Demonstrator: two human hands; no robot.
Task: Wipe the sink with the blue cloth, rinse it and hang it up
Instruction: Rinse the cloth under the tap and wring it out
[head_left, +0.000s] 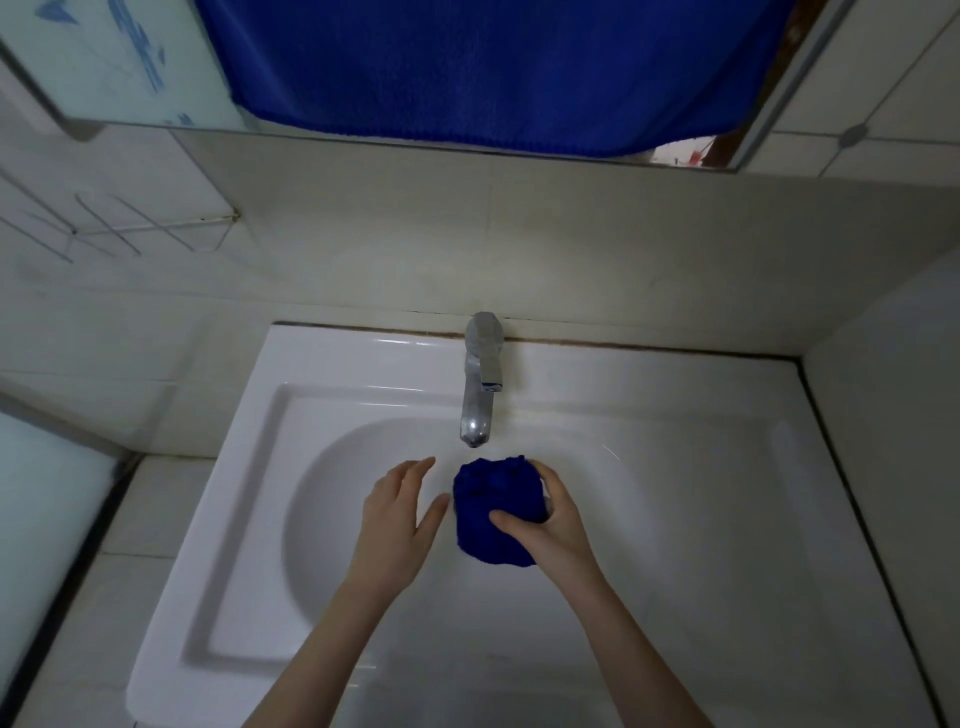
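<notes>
Head view: right hand (553, 525) grips bunched blue cloth (491, 512) (left hand (400, 512) open).

**Gloss, chrome and nap**

The sink (332, 374) is white and glossy, smooth like glazed ceramic, with bright streaks of light on its rim. The tap (480, 395) is polished metal, mirror-bright. The blue cloth (483, 519) bunched in my right hand (550, 525) is soft, fuzzy fabric, matt and deep-coloured. The blue towel (493, 67) above shows the same fine pile. The wall tiles (363, 244) are smooth with a dull sheen; the wire rack (119, 228) is thin metal.
</notes>
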